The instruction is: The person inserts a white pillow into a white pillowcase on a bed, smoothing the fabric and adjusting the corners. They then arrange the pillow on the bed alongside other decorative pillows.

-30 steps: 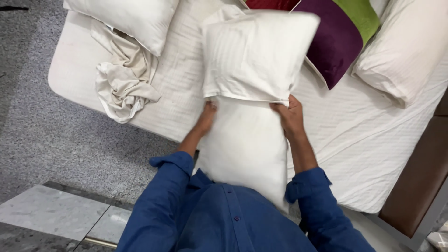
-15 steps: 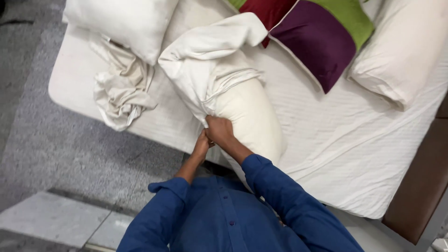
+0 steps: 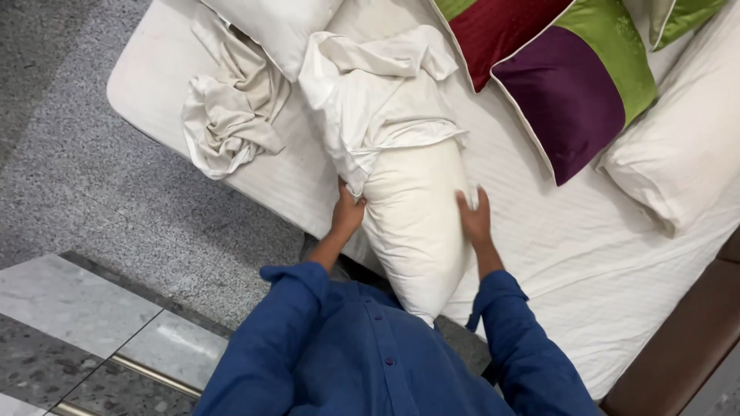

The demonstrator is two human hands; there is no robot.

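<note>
A cream pillow (image 3: 412, 223) lies on the white bed (image 3: 586, 254), its near end hanging over the edge toward me. A white pillowcase (image 3: 370, 92) covers only its far half and sits bunched there. My left hand (image 3: 347, 212) grips the pillow's left side at the pillowcase's lower corner. My right hand (image 3: 475, 218) presses flat against the pillow's right side. Both arms wear blue sleeves.
A crumpled cream cloth (image 3: 231, 115) lies at the bed's left corner beside a white pillow (image 3: 277, 27). A cushion in red, purple and green (image 3: 555, 77) and another white pillow (image 3: 686, 154) lie to the right. Grey speckled floor (image 3: 85, 154) is on the left.
The pillowcase was pulled down from covering the pillow's top and has bunched up. The pillow dropped onto the bed. My hands came together, then spread to the pillow's two sides.
</note>
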